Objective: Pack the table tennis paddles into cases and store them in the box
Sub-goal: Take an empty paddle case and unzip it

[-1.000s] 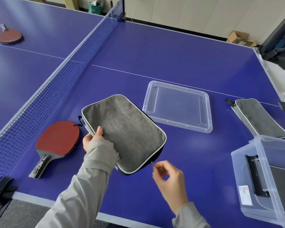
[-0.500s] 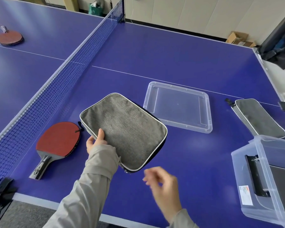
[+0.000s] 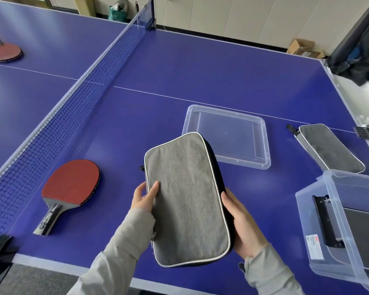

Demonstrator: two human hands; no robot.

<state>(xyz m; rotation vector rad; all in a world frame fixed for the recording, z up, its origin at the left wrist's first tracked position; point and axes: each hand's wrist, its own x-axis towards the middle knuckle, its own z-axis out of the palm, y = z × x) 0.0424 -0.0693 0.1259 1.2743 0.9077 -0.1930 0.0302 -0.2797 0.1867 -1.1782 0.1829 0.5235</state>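
Case (image 3: 185, 201) held w/ both grips clamped on its long sides: left grip (image 3: 144, 198), right grip (image 3: 242, 226). Box (image 3: 337, 211) sits right of case. Risk: case catching box rim and slipping, since it's longish.

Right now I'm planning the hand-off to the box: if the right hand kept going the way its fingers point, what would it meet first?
The right hand, gripping the grey case, points up-table. First in line is probably the clear lid, though depth is uncertain; the box sits off to its right.
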